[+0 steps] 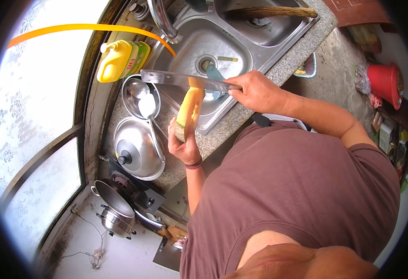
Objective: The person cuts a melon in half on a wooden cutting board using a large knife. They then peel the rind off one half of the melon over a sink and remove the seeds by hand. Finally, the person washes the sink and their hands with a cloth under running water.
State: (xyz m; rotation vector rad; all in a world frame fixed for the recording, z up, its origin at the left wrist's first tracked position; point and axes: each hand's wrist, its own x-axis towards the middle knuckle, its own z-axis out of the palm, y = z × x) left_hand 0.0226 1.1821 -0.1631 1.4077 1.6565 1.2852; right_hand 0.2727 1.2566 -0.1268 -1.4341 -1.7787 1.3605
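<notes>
My left hand (184,146) grips a wedge of orange-fleshed melon (190,108) by its lower end, where a patch of green rind shows. The wedge stands nearly upright over the front edge of the sink (237,57). In my right hand (261,92) is the handle of a broad-bladed kitchen knife (176,79). Its blade lies across the upper end of the melon, with orange flesh showing at the blade. Beneath the knife, a bluish-green cloth or scrap (215,73) lies in the basin beside the drain (205,63), near a thin strip of rind (227,59).
Left of the sink stand a yellow detergent jug (115,62), a metal bowl with ladles (125,101) and a lidded pan (137,132). An orange hose (85,27) runs into the basin under the faucet (162,21). A bundled whisk brush (277,12) spans the second basin.
</notes>
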